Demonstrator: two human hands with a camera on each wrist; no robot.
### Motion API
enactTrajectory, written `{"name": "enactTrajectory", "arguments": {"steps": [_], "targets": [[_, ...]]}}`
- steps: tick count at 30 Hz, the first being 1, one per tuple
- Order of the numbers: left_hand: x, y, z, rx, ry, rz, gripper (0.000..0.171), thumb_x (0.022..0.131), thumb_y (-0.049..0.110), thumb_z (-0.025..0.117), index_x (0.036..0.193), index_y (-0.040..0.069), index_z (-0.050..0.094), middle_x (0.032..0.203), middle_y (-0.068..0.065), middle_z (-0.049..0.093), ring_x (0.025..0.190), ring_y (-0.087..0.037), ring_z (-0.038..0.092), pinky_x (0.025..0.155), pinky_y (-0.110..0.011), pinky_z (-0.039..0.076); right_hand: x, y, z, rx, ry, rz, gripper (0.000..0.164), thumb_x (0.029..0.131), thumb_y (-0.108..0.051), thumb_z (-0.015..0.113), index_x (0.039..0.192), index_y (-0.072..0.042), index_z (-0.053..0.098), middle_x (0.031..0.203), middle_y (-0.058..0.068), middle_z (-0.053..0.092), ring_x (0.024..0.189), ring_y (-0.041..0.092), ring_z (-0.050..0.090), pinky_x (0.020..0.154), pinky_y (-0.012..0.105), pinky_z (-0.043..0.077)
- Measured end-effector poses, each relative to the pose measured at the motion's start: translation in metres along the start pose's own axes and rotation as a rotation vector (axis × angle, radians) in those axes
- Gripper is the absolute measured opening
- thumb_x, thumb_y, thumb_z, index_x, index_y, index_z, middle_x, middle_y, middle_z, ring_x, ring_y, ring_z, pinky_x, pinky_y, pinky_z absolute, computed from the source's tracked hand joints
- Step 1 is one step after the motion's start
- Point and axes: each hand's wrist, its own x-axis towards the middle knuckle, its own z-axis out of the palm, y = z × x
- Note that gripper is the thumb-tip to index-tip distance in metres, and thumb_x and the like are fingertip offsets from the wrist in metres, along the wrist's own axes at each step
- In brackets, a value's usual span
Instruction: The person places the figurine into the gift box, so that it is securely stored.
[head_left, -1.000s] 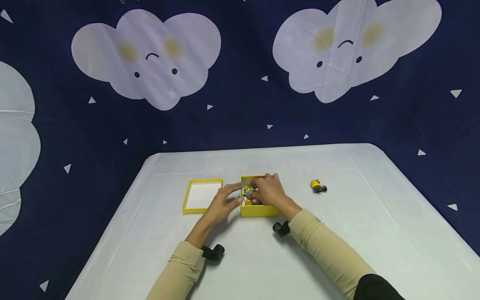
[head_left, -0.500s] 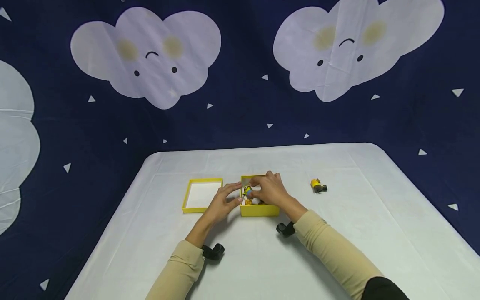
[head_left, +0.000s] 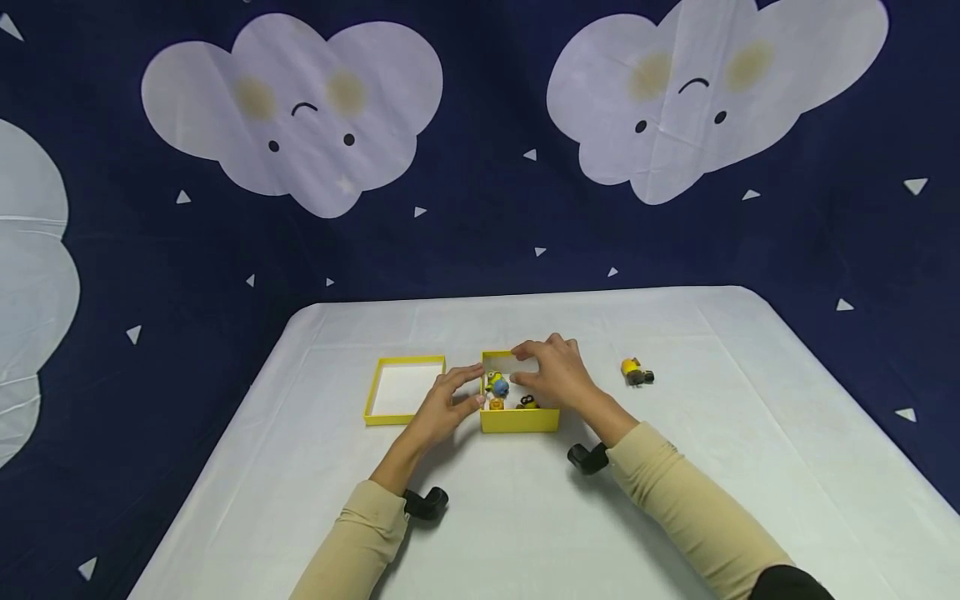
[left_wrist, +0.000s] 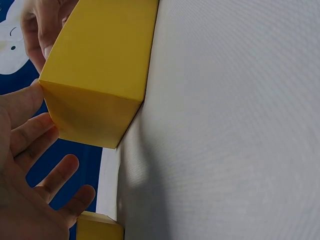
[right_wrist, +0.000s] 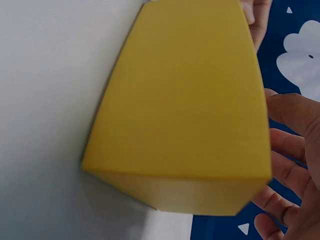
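Note:
A yellow open-topped box (head_left: 520,422) stands mid-table. Inside at its left lies a small yellow-and-blue toy figure (head_left: 496,384), with a little orange piece (head_left: 497,404) in front of it. A dark-goggled yellow figure (head_left: 527,402) shows near the front wall. My left hand (head_left: 444,408) has its thumb and fingertips at the box's left rim, fingers loosely spread; the left wrist view shows them along the box edge (left_wrist: 90,90). Over the box's right half is my right hand (head_left: 557,372), thumb and index finger apart, nothing seen between them. The tall yellow wall (right_wrist: 175,90) hides the contents in the right wrist view.
Left of the box lies its shallow yellow lid (head_left: 405,421), white inside face up. Another yellow and dark toy figure (head_left: 636,372) lies on the white table (head_left: 697,467) to the right. Behind hangs a dark blue cloud-print cloth (head_left: 480,258).
My right hand has drawn back to the right and slightly up, its thumb and index finger spreading. More of the figures in the box now shows. The left hand has stayed put.

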Motion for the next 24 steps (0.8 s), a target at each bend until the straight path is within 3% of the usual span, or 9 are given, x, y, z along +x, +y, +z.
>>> {"name": "enactTrajectory", "arguments": {"steps": [11, 24], "targets": [[-0.001, 0.000, 0.001, 0.008, 0.011, 0.020, 0.046, 0.091, 0.012, 0.061, 0.134, 0.002, 0.050, 0.142, -0.010, 0.048, 0.137, -0.031, 0.036, 0.120, -0.055, 0.003, -0.007, 0.014, -0.017, 0.035, 0.057, 0.010, 0.046, 0.080, -0.036, 0.073, 0.120, -0.015, 0.065, 0.114, 0.002, 0.069, 0.092, 0.021, 0.049, 0.080, 0.035, 0.032], [0.000, -0.001, 0.001, -0.008, 0.011, 0.008, 0.046, 0.090, 0.011, 0.062, 0.134, 0.002, 0.051, 0.142, -0.009, 0.048, 0.138, -0.031, 0.034, 0.121, -0.053, 0.002, -0.022, 0.037, -0.038, 0.073, 0.081, 0.058, 0.051, 0.080, -0.035, 0.074, 0.125, -0.014, 0.061, 0.126, 0.009, 0.062, 0.104, 0.027, 0.045, 0.088, 0.042, 0.031]]}}
